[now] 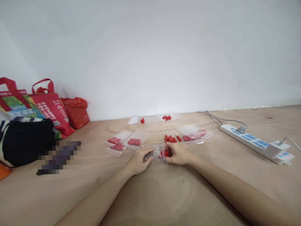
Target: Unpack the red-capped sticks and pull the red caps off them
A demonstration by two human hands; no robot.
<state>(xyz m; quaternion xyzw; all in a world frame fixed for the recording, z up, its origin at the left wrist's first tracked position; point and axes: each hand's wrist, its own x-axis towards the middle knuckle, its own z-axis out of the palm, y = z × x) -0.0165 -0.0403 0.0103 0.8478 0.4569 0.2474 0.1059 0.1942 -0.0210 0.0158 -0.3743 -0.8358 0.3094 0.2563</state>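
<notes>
My left hand (140, 161) is closed, thumb against fingers, on the left end of a clear plastic bag (155, 153). My right hand (176, 153) grips the red handles (165, 153) of several thin rods at the bag's right end. The rods' pale shafts run left toward my left hand, partly hidden by plastic and fingers. Just beyond my right hand lie loose red-handled rods (169, 138). Left of them, clear zip bags (134, 141) hold more red-handled pieces. On the right sits another pile of such bags (194, 135). What the rods are exactly, I cannot tell.
Near the wall lie more red-handled rods (166, 117) on clear bags. A white power strip (256, 142) with plugs and cables is at the right. Red shopping bags (53, 110), a black bag (28, 141) and a blurred dark object (60, 158) are at the left.
</notes>
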